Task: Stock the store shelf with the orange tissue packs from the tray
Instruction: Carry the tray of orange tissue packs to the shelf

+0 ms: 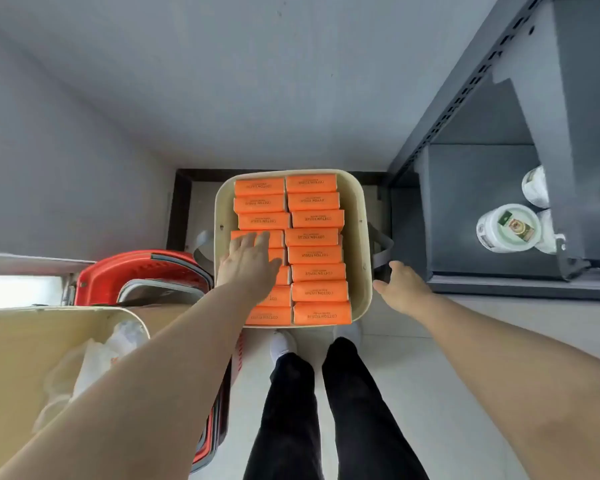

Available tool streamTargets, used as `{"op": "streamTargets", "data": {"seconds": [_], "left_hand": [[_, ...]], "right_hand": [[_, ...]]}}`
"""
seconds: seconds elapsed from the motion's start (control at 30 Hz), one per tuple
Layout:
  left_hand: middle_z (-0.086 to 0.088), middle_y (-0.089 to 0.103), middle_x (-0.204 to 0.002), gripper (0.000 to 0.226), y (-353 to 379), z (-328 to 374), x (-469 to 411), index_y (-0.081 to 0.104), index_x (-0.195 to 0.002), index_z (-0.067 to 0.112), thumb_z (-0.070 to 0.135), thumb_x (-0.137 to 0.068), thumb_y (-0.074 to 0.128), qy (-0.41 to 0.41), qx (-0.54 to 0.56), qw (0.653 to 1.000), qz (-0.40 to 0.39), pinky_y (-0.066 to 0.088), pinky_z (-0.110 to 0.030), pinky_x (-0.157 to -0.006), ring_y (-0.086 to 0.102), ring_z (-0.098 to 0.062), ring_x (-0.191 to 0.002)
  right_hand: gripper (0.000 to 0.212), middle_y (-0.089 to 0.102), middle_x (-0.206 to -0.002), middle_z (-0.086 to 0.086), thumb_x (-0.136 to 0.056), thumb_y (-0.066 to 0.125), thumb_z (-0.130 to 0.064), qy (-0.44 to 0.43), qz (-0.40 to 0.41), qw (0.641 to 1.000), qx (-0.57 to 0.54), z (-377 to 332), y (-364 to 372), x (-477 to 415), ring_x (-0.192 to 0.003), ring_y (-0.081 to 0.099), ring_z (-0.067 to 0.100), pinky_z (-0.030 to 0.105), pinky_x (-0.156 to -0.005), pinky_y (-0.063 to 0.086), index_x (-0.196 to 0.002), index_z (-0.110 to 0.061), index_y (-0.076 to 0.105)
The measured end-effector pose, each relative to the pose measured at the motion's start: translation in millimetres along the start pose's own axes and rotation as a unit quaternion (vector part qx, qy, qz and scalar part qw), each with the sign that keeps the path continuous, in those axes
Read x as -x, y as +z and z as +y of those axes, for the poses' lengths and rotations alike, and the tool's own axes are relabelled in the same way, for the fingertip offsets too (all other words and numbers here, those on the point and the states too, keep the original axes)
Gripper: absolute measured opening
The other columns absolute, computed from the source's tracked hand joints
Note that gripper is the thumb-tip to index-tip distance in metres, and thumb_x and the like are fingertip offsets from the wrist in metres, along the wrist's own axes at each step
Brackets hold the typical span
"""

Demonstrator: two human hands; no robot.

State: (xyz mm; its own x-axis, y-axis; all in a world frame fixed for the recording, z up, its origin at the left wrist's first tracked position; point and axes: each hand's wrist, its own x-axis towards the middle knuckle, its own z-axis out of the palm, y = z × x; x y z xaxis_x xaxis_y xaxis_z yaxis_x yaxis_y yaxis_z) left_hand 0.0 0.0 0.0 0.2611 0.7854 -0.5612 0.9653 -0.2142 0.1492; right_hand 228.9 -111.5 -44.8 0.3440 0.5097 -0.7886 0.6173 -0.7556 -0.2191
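I see a plain grey wall [222,81] ahead, pale tiled floor [395,358] below, a dark grey slotted metal rack [465,98] right, and stacked red plastic shopping baskets [125,275] left.

Left hand [248,263] and forearm cover the mid and lower left column of orange tissue packs [317,237]; pack count there can't be told. Palm side hidden, so can't tell if fingers press or grip a pack. Pack small print under "COTTON TISSUE" too small to read. Right hand [404,287] hides part of the tray [359,216] handle. Shelf [478,209] cut off at right edge; white tubs [508,227] partly behind upright, label unreadable. Beige bin [11,358] cut by left edge, contents unclear.
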Motion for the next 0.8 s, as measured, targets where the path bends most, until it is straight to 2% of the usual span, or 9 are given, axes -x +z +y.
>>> {"op": "streamTargets", "data": {"seconds": [0.17, 0.23, 0.33, 0.43, 0.5, 0.57, 0.67, 0.73, 0.8], "left_hand": [[-0.005, 0.032, -0.15, 0.056, 15.5, 1.2, -23.8, 0.026, -0.148, 0.019, 0.036, -0.098, 0.044, 0.006, 0.013, 1.0, 0.019, 0.028, -0.044, -0.112, 0.023, -0.027, -0.139], [-0.005, 0.034, -0.15, 0.055, 21.6, -2.5, -31.5, 0.027, -0.148, 0.019, 0.036, -0.098, 0.044, 0.003, 0.017, 1.0, 0.017, 0.029, -0.044, -0.111, 0.024, -0.027, -0.139], [-0.005, 0.035, -0.149, 0.054, 25.6, -10.0, -39.7, 0.027, -0.148, 0.019, 0.035, -0.098, 0.044, -0.007, 0.021, 1.0, 0.02, 0.031, -0.044, -0.11, 0.025, -0.026, -0.139], [-0.004, 0.036, -0.149, 0.054, 27.3, -17.4, -42.9, 0.027, -0.147, 0.019, 0.035, -0.098, 0.043, -0.019, 0.034, 0.999, 0.017, 0.03, -0.044, -0.11, 0.025, -0.025, -0.139], [-0.004, 0.036, -0.149, 0.054, 27.1, -22.6, -41.5, 0.028, -0.147, 0.019, 0.035, -0.098, 0.043, -0.025, 0.033, 0.999, 0.014, 0.03, -0.045, -0.11, 0.025, -0.026, -0.139], [-0.004, 0.037, -0.149, 0.054, 24.0, -27.5, -37.5, 0.028, -0.147, 0.019, 0.036, -0.098, 0.044, -0.036, 0.031, 0.999, 0.011, 0.03, -0.046, -0.109, 0.027, -0.026, -0.138], [-0.004, 0.038, -0.147, 0.055, 17.1, -37.6, -31.2, 0.029, -0.146, 0.017, 0.036, -0.097, 0.046, -0.069, 0.04, 0.997, 0.008, 0.034, -0.046, -0.107, 0.03, -0.027, -0.135], [-0.006, 0.039, -0.145, 0.053, 10.5, -47.3, -30.2, 0.031, -0.144, 0.015, 0.034, -0.097, 0.047, -0.11, 0.056, 0.992, 0.006, 0.036, -0.047, -0.105, 0.031, -0.027, -0.134], [-0.007, 0.04, -0.143, 0.049, 3.7, -59.1, -33.1, 0.033, -0.142, 0.016, 0.029, -0.096, 0.045, -0.153, 0.081, 0.985, 0.01, 0.037, -0.047, -0.102, 0.032, -0.028, -0.133]], "right_hand": [[0.056, 0.052, -0.127, 0.013, -0.092, 0.057, -0.035, 0.085, -0.019, 0.979, -0.183, -7.7, 10.1, -30.3, -0.1, 0.05, 0.028, 0.032, -0.077, 0.038, -0.134, -0.004, 0.037], [0.063, 0.045, -0.136, 0.012, -0.091, 0.059, -0.03, 0.113, -0.019, 0.956, -0.268, -10.4, 12.9, -41.8, -0.113, 0.047, 0.029, 0.032, -0.083, 0.037, -0.141, -0.005, 0.029], [0.076, 0.035, -0.146, 0.009, -0.089, 0.062, -0.018, 0.157, 0.01, 0.894, -0.42, -13.1, 12.8, -56.6, -0.128, 0.041, 0.028, 0.035, -0.096, 0.036, -0.149, -0.011, 0.016], [0.07, 0.04, -0.142, 0.01, -0.09, 0.06, -0.008, 0.166, 0.048, 0.814, -0.555, -22.1, 7.3, -63.2, -0.122, 0.045, 0.025, 0.038, -0.103, 0.037, -0.147, -0.011, 0.021], [0.065, 0.046, -0.133, 0.006, -0.088, 0.062, -0.008, 0.146, 0.069, 0.795, -0.585, -29.6, 2.7, -63.0, -0.113, 0.047, 0.02, 0.038, -0.104, 0.039, -0.144, -0.013, 0.029], [0.058, 0.053, -0.118, -0.003, -0.086, 0.065, -0.01, 0.117, 0.075, 0.811, -0.569, -36.4, 1.0, -56.5, -0.102, 0.05, 0.015, 0.034, -0.094, 0.041, -0.137, -0.014, 0.039], [0.044, 0.057, -0.101, -0.002, -0.08, 0.068, -0.014, 0.061, 0.085, 0.901, -0.42, -36.1, 6.4, -47.1, -0.093, 0.057, 0.02, 0.03, -0.075, 0.042, -0.118, -0.01, 0.047], [0.049, 0.05, -0.105, 0.0, -0.085, 0.065, -0.017, 0.016, 0.072, 0.966, -0.247, -37.7, 5.3, -38.7, -0.097, 0.053, 0.024, 0.029, -0.073, 0.041, -0.126, -0.009, 0.04], [0.057, 0.05, -0.11, 0.008, -0.09, 0.062, -0.02, -0.009, 0.065, 0.991, -0.114, -42.8, 1.6, -33.2, -0.095, 0.053, 0.027, 0.031, -0.072, 0.04, -0.134, -0.003, 0.031]]}}
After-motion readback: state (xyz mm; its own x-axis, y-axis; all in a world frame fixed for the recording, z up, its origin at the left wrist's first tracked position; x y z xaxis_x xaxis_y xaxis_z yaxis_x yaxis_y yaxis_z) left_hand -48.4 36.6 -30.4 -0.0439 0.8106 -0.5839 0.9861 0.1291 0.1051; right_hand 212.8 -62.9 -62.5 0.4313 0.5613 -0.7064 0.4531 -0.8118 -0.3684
